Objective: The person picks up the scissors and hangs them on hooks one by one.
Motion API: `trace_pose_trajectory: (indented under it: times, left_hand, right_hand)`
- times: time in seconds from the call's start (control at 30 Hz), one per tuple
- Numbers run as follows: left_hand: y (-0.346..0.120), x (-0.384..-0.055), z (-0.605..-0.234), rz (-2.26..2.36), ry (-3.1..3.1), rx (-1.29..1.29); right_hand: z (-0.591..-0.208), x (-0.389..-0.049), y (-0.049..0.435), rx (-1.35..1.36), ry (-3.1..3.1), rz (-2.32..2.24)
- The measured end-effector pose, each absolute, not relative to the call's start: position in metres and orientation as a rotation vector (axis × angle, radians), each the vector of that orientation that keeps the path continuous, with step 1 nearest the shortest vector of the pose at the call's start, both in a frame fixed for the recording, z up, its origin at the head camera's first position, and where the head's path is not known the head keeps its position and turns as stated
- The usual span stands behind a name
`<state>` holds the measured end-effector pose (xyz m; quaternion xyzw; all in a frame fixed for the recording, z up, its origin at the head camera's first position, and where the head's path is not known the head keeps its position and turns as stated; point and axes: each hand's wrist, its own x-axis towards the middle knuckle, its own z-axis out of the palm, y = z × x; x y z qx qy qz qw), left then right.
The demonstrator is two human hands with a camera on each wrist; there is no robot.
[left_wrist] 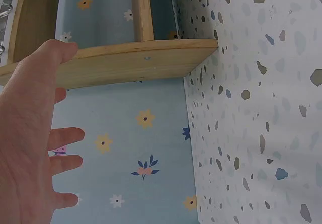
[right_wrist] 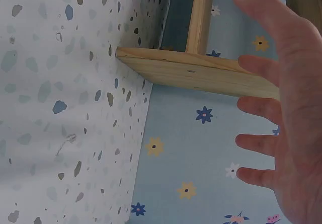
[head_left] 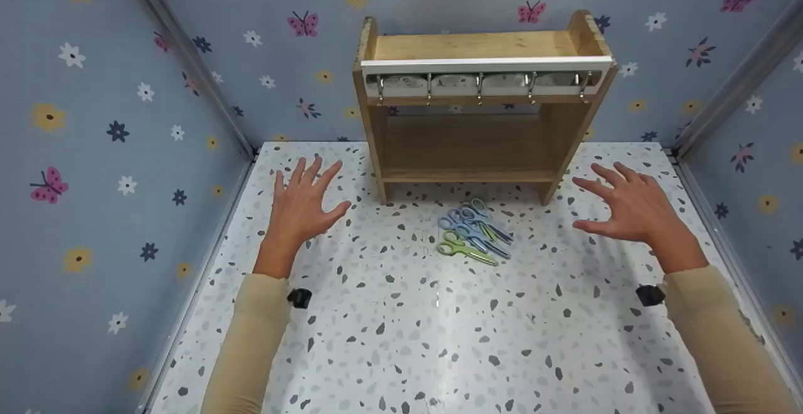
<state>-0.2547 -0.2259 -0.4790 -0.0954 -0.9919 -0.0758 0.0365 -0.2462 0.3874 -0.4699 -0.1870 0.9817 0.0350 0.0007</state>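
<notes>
Several pairs of scissors lie in a loose pile on the speckled tabletop, blue scissors (head_left: 482, 243) overlapping each other and green scissors (head_left: 467, 249) at the near side. Behind them stands a small wooden shelf (head_left: 467, 175) with a rail of metal hooks (head_left: 480, 88) across its upper front. My left hand (head_left: 302, 206) is spread to the left of the shelf, holding nothing. On the other side, my right hand (head_left: 633, 206) hovers with fingers spread and thumb apart, also holding nothing. Both wrist views show the hands beside the shelf's side panels, apart from the scissors.
Blue flowered walls (head_left: 119, 169) enclose the left, back and right sides, with metal strips (head_left: 188, 56) at the corners. The white speckled tabletop (head_left: 401, 339) stretches toward me. No hooks carry anything.
</notes>
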Motion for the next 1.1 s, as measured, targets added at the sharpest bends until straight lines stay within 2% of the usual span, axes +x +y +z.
trace_pose_trajectory:
  times: [1.1]
  left_hand:
    - [-0.189,-0.278,-0.506,-0.705,-2.661,-0.297]
  right_hand:
    - [-0.494,-0.251,0.371,-0.533,3.078,-0.086]
